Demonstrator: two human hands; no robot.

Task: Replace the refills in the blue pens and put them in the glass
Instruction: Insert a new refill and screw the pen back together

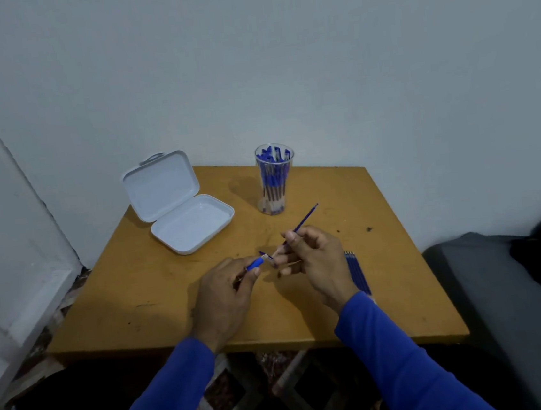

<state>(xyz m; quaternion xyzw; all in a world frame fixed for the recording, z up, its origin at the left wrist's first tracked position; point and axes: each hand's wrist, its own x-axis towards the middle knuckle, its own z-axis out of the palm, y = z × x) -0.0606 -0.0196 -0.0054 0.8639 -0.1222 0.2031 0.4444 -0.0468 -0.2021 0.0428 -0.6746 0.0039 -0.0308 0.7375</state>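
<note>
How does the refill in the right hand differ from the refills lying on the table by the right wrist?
The refill in the right hand is single, lifted off the table and slanted up toward the glass; the spare refills are a bundle lying flat, side by side. The held one is pinched between fingers; the spares are untouched, partly hidden by the wrist. Both look like thin blue rods.

Looks like a plain room in a home, not an office: small worn wooden table (179,301) pushed into a bare painted wall corner, patterned floor tiles (296,399) under it, dark cushioned seat (491,285) off the table's right edge.
</note>
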